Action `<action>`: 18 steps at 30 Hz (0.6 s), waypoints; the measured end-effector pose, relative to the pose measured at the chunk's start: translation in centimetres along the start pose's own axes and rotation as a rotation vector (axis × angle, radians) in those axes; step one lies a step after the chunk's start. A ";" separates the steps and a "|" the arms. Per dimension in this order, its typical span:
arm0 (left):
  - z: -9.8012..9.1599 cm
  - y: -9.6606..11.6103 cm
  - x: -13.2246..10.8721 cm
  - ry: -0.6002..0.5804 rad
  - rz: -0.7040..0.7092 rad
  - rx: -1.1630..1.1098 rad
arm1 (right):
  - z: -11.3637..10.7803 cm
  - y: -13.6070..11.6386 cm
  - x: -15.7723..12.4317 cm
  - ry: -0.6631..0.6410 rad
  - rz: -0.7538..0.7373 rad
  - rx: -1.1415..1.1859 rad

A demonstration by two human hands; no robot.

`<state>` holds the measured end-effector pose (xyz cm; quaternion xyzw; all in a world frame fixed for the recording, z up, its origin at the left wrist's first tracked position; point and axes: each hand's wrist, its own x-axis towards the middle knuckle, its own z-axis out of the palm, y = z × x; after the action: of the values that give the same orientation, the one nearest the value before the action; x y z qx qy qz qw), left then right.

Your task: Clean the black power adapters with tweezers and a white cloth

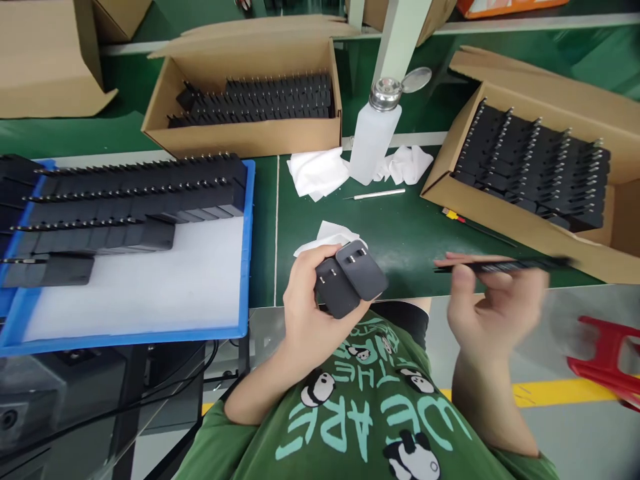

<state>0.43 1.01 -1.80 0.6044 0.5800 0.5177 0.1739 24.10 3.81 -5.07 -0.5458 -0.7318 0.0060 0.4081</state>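
My left hand [313, 293] is closed around two black power adapters, held side by side in front of my shirt. The nearer-right adapter [363, 270] and the left adapter [336, 288] both turn their metal prongs upward. To the right, my right hand [493, 307] grips slim black tweezers [505, 265], their tips pointing left; motion blurs them a little. A crumpled white wipe [333, 235] lies on the bench just behind my left hand. At the left, a blue tray [245, 267] with a white base holds rows of similar adapters [135, 193], prongs up.
An open cardboard box [250, 137] of adapters stands at the back, another box [530, 240] at the right. Between them are a white pump bottle [375, 137] with its lid up, wipes [320, 172] and a thin white stick tool [377, 195]. A red stool [600, 360] is at the lower right.
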 end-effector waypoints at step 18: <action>1.5 -0.4 1.8 0.007 0.046 0.082 | 0.4 -4.4 2.9 -0.019 -0.575 0.167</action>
<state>1.10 3.28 -2.01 0.6223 0.5873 0.4996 0.1349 20.15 4.54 -1.65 -0.2807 -0.8571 -0.0442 0.4297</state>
